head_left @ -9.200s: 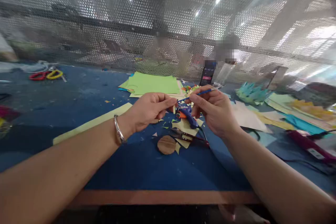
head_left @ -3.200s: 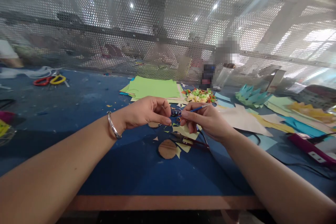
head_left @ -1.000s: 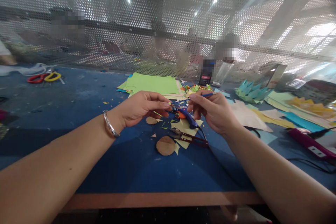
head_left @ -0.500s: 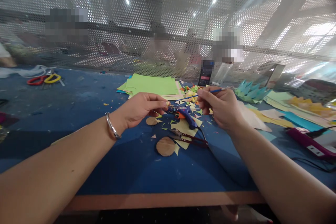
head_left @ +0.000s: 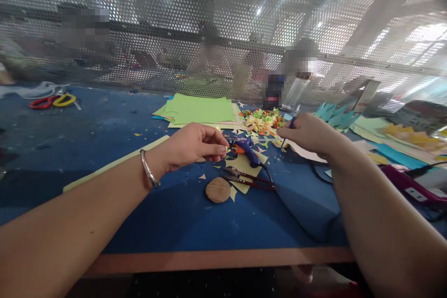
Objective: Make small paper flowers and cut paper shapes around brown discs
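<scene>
My left hand [head_left: 200,147] pinches a small pale yellow piece [head_left: 226,148] between thumb and fingertips, most of it hidden. My right hand [head_left: 307,134] is closed around a thin blue stick [head_left: 282,144] that points down to the table beside a pile of small paper flowers [head_left: 263,120]. Between the hands lies a blue glue gun [head_left: 249,152] with its cord. Nearer me are thread snips [head_left: 249,180] with dark red handles, partly on a yellow paper scrap, and a round wooden disc [head_left: 218,190].
Green paper sheets [head_left: 202,109] are stacked at the back. Red and yellow-handled scissors [head_left: 52,101] lie far left. A phone [head_left: 273,93] and a clear container [head_left: 296,94] stand against the perforated screen. At right are blue paper points [head_left: 335,116] and a purple power strip [head_left: 412,191].
My right hand has tipped the blue stick from nearly level to steep, its lower end now down by the flowers. My left hand has turned slightly, still pinching the small piece.
</scene>
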Demonstrator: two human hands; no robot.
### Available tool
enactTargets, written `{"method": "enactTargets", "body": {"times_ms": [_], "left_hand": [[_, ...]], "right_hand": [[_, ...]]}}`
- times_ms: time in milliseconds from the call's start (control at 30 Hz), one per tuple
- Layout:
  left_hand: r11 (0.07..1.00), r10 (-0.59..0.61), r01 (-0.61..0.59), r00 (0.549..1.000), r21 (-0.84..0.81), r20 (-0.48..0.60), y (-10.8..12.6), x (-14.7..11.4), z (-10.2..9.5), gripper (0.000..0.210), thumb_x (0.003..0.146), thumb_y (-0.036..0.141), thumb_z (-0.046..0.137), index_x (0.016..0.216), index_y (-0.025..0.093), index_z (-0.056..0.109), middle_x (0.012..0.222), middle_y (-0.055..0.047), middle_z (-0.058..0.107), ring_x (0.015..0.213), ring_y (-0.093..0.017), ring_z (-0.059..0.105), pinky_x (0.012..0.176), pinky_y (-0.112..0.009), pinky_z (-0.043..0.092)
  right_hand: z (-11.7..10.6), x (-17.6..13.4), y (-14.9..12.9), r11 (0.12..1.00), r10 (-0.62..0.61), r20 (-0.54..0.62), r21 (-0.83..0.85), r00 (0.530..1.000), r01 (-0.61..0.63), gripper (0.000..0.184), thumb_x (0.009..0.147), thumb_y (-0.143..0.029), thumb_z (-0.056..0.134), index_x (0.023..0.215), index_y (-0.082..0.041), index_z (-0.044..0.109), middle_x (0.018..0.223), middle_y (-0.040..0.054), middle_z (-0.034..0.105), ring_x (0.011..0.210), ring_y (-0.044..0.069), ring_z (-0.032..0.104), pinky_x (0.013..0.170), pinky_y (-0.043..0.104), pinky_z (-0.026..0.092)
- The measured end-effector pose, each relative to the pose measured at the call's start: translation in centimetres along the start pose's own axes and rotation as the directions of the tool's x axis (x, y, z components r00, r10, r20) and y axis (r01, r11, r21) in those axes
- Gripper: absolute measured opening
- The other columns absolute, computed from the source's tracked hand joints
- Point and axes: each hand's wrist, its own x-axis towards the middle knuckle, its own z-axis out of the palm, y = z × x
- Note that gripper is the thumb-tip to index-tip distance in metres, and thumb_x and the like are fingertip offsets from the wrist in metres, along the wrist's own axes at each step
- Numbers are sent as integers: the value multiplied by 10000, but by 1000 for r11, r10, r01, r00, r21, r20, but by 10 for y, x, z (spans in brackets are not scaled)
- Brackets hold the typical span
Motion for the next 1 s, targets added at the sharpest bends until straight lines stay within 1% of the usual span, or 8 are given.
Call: {"method": "enactTargets", "body": {"times_ms": [67,167,333,467,567,667,867,1000], "left_hand": [[999,-5,5,1000,47,6,1,0,2,112,825,174,776,920,140,727,771,-31,746,661,-105,666,622,-219,510],[993,-39,34,998,117,44,-3,-1,4,172,823,200,761,972,133,708,773,-54,758,681,-137,696,671,-259,549],[948,-62,26,993,318,101,-9,0,0,190,797,263,723,943,143,710,696,-49,740,653,-184,715,607,-270,534],[840,14,-25,1000,542,24,-9,4,-18,159,809,252,645,884,159,751,708,-63,756,622,-188,711,589,-271,491],[727,111,-45,992,686,-52,-10,7,-35,176,792,230,634,874,190,784,712,-50,760,621,-186,693,587,-272,445],[654,142,-26,986,756,-90,-11,10,-49,181,765,242,671,884,220,806,767,-48,772,637,-191,671,595,-277,412],[622,128,-8,988,783,-92,-14,10,-56,243,782,330,699,970,225,812,894,-77,787,770,-240,688,648,-293,416],[617,196,-38,975,786,-107,-19,14,-48,277,826,294,629,1033,194,784,939,-79,780,835,-227,688,705,-290,443]], "right_hand": [[1,4,-1,993,-28,85,-109,996,37,510,909,-375,551,471,-242,326,495,0,393,541,157,418,547,315,306],[5,10,-2,982,-56,146,-171,988,81,503,914,-366,538,452,-234,389,525,36,487,583,180,503,580,313,332],[17,17,0,960,-100,169,-243,981,140,456,911,-412,547,504,-208,555,590,68,591,630,196,572,574,298,336],[24,18,0,945,-146,155,-269,977,184,378,891,-397,581,580,-195,656,666,85,663,655,210,605,560,302,342],[26,16,0,939,-171,164,-272,972,212,358,879,-373,597,572,-197,653,655,84,670,630,205,594,551,303,343],[26,15,-1,935,-187,197,-265,963,236,365,864,-348,612,528,-204,612,608,66,647,593,186,569,545,298,337],[30,15,3,939,-193,255,-232,947,254,370,832,-334,636,496,-205,548,542,16,563,532,149,497,528,289,306],[30,15,5,945,-192,226,-220,955,242,417,844,-439,649,517,-211,528,562,19,552,565,164,505,542,300,301]]}}
